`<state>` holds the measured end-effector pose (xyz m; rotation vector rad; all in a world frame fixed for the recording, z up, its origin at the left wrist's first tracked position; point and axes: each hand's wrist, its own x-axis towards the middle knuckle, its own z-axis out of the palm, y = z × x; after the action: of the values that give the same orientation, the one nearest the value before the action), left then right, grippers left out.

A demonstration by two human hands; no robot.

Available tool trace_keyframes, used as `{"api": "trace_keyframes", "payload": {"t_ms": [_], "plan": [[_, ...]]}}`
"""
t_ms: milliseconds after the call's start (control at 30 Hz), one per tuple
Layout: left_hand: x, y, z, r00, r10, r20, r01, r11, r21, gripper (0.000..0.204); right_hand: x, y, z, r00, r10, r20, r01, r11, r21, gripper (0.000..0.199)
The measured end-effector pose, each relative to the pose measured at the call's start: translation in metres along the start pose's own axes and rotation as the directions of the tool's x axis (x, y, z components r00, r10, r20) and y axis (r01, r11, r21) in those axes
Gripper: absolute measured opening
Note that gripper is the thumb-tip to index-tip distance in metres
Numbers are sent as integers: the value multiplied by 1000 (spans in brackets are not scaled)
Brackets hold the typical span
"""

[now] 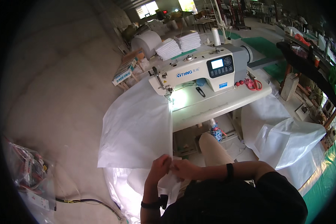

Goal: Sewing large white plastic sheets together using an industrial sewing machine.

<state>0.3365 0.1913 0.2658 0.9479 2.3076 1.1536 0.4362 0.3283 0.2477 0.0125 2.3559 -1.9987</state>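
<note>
Lower centre: I saw left hand (pixel 160 166) and right hand (pixel 186 169) pinching white sheet (pixel 138 127); industrial sewing machine (pixel 194 72) stood upper centre

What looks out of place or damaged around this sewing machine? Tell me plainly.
Nothing looks spilled or plainly damaged. Only the black cable at lower left seems untidy: it curves loosely from beside the clear plastic bag toward the white material instead of being tucked away.
</note>
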Motion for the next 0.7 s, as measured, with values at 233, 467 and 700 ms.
{"api": "trace_keyframes", "payload": {"t_ms": [233, 467, 700], "plan": [[2, -15, 22, 986, -134, 100, 166, 832, -530, 17, -6, 9, 13, 976, -50, 211, 132, 909, -396, 22], [-4, -37, 35, 986, -163, -44, 144, 947, -288, 20, 7, 28, -1, 881, -77, 467, 254, 910, -328, 25], [-9, -28, 48, 982, -117, -151, 96, 986, -135, 16, 151, 33, -136, 950, -173, -260, -70, 692, -719, 26]]}}
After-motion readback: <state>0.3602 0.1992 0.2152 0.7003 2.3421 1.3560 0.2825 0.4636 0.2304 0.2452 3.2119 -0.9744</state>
